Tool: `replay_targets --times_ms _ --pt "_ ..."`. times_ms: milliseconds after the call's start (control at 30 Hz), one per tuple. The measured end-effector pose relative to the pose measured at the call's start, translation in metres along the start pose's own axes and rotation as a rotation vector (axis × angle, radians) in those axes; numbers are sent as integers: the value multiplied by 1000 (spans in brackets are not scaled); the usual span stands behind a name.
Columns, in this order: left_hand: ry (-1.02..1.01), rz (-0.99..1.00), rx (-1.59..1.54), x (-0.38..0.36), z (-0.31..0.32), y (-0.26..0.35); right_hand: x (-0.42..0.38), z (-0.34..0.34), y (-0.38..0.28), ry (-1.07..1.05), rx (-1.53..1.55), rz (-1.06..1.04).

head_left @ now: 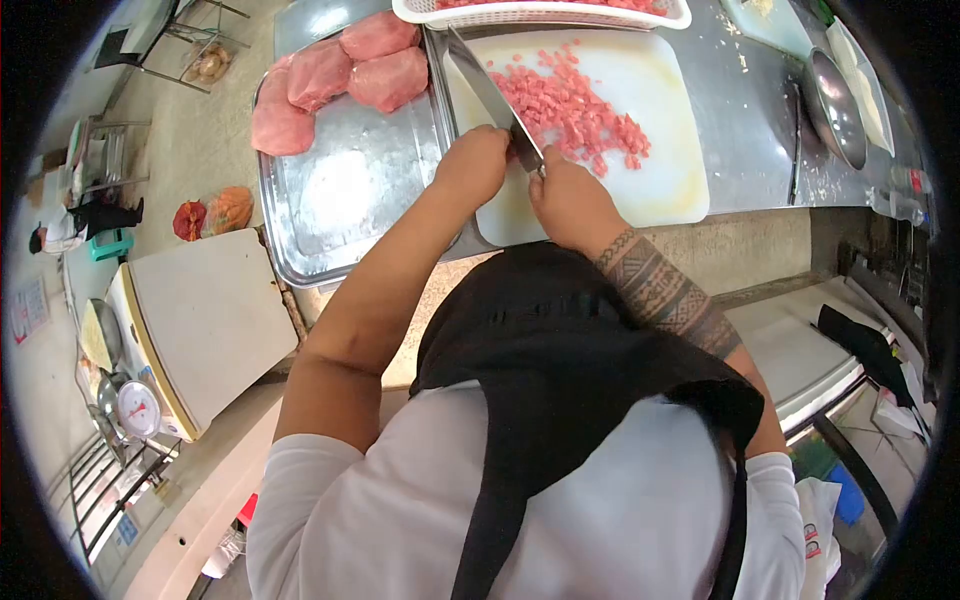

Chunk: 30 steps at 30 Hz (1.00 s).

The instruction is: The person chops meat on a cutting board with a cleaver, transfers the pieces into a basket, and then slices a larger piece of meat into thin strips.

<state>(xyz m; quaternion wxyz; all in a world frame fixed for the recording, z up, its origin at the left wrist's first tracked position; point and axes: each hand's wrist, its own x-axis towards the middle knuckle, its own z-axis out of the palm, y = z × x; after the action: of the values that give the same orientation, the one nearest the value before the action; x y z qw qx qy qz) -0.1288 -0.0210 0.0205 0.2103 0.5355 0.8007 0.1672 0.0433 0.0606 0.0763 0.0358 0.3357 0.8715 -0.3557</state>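
My right hand (577, 203) is wrapped round the handle of a large kitchen knife (487, 92). Its long blade slants up and away to the left over the white cutting board (668, 120). Beside the blade, on its left, my left hand (474, 166) is closed, with its fingertips hidden; what it holds, if anything, I cannot make out. Diced pink meat (565, 103) lies spread over the board to the right of the knife. Several large pieces of raw meat (320, 74) rest at the far end of a metal tray (345, 215) on the left.
A white plastic basket (672, 14) with more diced meat stands beyond the board. To the right, a metal bowl (834, 108) sits on the steel table (745, 150). A white-topped freezer (210, 325) and a dial scale (138, 408) are at the left. Farther off, a person (75, 224) is visible.
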Motion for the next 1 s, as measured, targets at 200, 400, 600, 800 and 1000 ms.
replay_targets --times_ms 200,400,600,800,1000 --pt "18 -6 -23 0 -10 2 3 -29 -19 -41 -14 -26" --pt "69 82 17 -4 0 -11 15 0 -6 -29 -10 -54" --pt "156 -1 -120 -13 2 -16 1 -14 48 77 81 -45" --pt "460 14 -215 -32 -8 6 -34 -67 55 166 -136 -32" --pt "529 394 40 -19 -25 90 -39 -104 67 348 -436 -201"
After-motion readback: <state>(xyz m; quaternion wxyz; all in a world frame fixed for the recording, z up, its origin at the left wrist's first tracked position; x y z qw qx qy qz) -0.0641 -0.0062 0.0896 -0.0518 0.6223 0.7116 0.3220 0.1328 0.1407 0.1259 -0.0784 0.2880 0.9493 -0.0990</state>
